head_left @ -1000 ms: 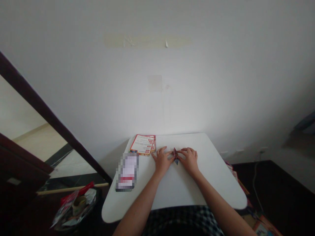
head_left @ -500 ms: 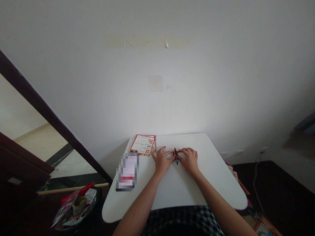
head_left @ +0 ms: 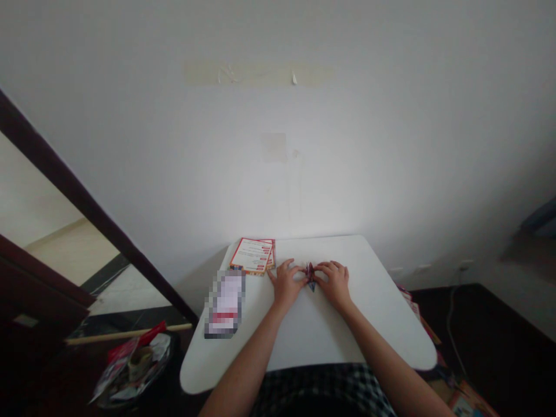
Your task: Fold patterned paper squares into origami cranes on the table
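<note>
Between my two hands, on the white table, is a small folded piece of paper (head_left: pixel 310 277), dark red and blue with a pointed lower tip. My left hand (head_left: pixel 286 282) pinches its left side between thumb and forefinger, the other fingers spread toward the wall. From the right, my right hand (head_left: pixel 334 282) grips the opposite side with thumb and forefinger, its remaining fingers bent together. The fingertips cover part of the folded paper, so its exact shape is hard to make out.
Red-edged printed cards (head_left: pixel 252 255) lie stacked at the table's back left. A pixelated phone-like object (head_left: pixel 225 304) rests nearer me on the white table (head_left: pixel 317 341). The wall (head_left: pixel 347 145) borders the back edge. A bin (head_left: pixel 134 370) with rubbish stands on the floor at left.
The upper part of the folded paper looks opened slightly wider between my fingers. Both hands stay in almost the same place.
</note>
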`<state>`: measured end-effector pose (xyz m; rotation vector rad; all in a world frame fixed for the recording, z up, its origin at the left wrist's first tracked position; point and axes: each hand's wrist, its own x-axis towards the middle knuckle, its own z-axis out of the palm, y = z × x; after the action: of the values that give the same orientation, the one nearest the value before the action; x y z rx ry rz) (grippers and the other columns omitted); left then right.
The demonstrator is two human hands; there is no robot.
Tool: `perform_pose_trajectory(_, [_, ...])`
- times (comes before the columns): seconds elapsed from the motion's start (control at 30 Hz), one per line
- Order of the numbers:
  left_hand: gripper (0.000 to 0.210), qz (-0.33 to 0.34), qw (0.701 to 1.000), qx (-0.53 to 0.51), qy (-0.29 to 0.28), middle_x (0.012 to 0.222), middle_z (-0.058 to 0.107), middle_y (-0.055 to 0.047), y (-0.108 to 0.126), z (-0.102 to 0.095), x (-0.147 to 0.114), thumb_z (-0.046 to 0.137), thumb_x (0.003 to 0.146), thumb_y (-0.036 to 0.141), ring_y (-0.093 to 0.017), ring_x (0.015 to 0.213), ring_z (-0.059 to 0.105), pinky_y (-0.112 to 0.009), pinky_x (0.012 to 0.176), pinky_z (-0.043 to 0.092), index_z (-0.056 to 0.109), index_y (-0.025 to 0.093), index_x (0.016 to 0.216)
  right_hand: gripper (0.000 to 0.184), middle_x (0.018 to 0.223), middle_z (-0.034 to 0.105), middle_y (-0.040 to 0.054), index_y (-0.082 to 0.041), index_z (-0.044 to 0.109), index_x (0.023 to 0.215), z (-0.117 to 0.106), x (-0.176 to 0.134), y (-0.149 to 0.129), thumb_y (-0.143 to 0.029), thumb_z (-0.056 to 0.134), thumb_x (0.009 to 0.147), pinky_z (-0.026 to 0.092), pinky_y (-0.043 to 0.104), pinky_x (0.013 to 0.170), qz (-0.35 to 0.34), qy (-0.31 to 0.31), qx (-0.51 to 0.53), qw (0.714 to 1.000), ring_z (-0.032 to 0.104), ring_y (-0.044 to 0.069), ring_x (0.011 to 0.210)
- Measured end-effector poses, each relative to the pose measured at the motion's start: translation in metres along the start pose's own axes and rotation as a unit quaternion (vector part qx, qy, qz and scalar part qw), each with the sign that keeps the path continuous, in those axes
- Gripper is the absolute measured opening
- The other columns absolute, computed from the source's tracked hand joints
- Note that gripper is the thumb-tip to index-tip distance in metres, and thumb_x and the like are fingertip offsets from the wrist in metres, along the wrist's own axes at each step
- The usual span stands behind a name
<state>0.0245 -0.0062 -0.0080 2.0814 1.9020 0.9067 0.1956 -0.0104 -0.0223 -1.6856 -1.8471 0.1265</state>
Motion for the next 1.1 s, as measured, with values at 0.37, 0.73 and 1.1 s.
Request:
perform_pose_trajectory(0.37, [0.023, 0.010, 1.000, 0.008, -0.003, 0.137, 0.056, 0.001, 0.0011, -0.0012, -0.0019, 0.077, 0.073, 0.039, -0.028, 0.128, 0.047, -0.069, 0.113, 0.005, 0.074, 0.039, 0.095, 0.017, 0.114, 0.069, 0.0000, -0.033, 0.071, 0.097, -0.0049, -0.0001, -0.0037, -0.028, 0.060, 0.085, 0.024, 0.051, 0.108, -0.032, -0.005, 0.036, 0.999, 0.051, 0.024, 0.116])
perform_pose_trajectory(0.73, [0.015, 0.022, 1.000, 0.008, 0.003, 0.138, 0.056, 0.002, -0.0002, -0.0007, -0.0025, 0.076, 0.074, 0.036, -0.028, 0.128, 0.047, -0.071, 0.111, 0.007, 0.074, 0.038, 0.089, 0.017, 0.116, 0.068, 0.0007, -0.032, 0.076, 0.092, -0.0032, 0.0014, -0.0016, -0.026, 0.062, 0.083, 0.035, 0.040, 0.101, -0.058, -0.007, 0.053, 0.997, 0.050, 0.023, 0.116])
perform_pose_trajectory(1.1, [0.015, 0.040, 0.999, 0.026, -0.022, 0.141, 0.054, 0.001, 0.0030, -0.0076, -0.0060, 0.073, 0.077, 0.032, -0.028, 0.131, 0.042, -0.068, 0.114, 0.003, 0.075, 0.037, 0.092, 0.027, 0.109, 0.072, 0.0003, -0.032, 0.073, 0.102, -0.0065, -0.0029, -0.0060, -0.018, 0.054, 0.088, 0.025, 0.050, 0.113, -0.127, -0.016, 0.026, 0.991, 0.050, 0.023, 0.122])
